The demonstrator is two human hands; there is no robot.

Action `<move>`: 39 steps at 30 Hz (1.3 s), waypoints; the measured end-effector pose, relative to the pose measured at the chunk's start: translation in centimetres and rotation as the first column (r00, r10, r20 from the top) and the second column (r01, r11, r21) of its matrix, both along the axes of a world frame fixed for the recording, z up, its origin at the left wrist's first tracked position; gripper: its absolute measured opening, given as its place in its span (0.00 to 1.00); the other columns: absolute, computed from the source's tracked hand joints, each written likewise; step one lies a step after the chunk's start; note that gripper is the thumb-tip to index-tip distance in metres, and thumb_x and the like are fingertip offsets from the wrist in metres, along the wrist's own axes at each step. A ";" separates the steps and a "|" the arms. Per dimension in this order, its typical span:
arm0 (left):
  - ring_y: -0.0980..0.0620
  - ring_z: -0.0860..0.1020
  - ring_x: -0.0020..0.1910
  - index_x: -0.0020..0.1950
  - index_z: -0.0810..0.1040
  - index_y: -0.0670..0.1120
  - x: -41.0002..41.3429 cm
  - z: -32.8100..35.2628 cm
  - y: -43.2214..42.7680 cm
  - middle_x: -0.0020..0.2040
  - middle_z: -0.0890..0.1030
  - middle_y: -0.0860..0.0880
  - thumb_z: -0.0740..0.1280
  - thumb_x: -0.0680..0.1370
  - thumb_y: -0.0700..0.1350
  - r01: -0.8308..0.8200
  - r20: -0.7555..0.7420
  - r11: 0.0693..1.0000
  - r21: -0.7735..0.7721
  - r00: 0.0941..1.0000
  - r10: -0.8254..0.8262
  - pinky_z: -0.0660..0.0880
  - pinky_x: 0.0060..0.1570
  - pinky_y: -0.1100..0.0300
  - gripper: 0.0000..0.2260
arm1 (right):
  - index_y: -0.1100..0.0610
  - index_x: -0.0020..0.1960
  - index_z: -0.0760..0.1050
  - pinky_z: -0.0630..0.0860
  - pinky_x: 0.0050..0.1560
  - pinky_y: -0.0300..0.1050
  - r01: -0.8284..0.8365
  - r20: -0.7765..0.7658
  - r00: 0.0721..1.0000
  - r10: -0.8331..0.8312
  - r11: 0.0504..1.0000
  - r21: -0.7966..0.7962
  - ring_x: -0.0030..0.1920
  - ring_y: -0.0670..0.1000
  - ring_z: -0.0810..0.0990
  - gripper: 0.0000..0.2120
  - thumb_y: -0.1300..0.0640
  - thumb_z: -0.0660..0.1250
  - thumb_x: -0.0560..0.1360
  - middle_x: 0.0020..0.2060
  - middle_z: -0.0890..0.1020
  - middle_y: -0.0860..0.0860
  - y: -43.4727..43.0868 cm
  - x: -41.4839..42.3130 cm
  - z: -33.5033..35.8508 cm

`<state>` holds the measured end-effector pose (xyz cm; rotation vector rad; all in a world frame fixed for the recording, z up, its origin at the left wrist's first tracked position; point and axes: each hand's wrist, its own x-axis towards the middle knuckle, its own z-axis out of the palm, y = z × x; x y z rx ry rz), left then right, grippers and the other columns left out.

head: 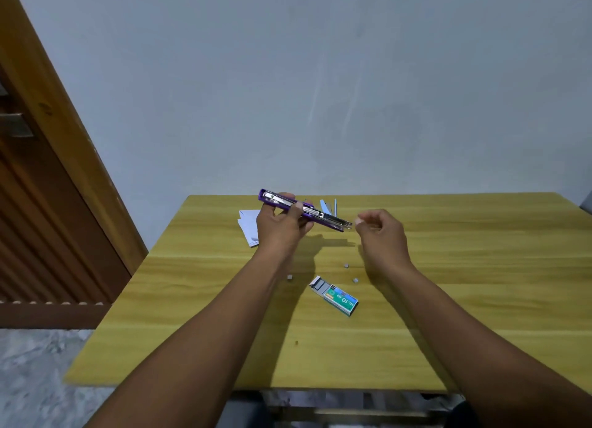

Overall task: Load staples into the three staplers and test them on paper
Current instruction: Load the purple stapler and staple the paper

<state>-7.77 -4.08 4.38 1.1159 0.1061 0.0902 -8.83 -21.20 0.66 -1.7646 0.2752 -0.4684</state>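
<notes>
My left hand (282,227) grips a purple stapler (323,217), swung fully open so its metal staple channel faces up, above the far part of the wooden table (464,299). Just right of the stapler's front end, my right hand (382,232) has its fingertips pinched together; whether a staple strip is between them is too small to tell. A green staple box (334,296) lies half slid open in the table's middle. Three small staple pieces (346,265) lie around it. White paper sheets (248,225) lie behind my left hand. A light blue stapler (328,205) lies partly hidden behind the purple one.
The table stands against a pale wall. A wooden door frame (64,132) and brown door are at the left. Grey marble floor (32,363) lies beside the table's left edge.
</notes>
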 end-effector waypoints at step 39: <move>0.42 0.85 0.50 0.54 0.73 0.46 0.5 -2.2 4.1 0.47 0.85 0.44 0.65 0.82 0.36 -0.064 -0.052 0.985 0.159 0.996 0.073 0.83 0.46 0.56 0.05 | 0.47 0.42 0.82 0.79 0.44 0.44 -0.763 -0.586 0.628 0.512 0.255 -0.595 0.46 0.43 0.81 0.04 0.56 0.73 0.74 0.45 0.85 0.44 2.3 -1.2 1.5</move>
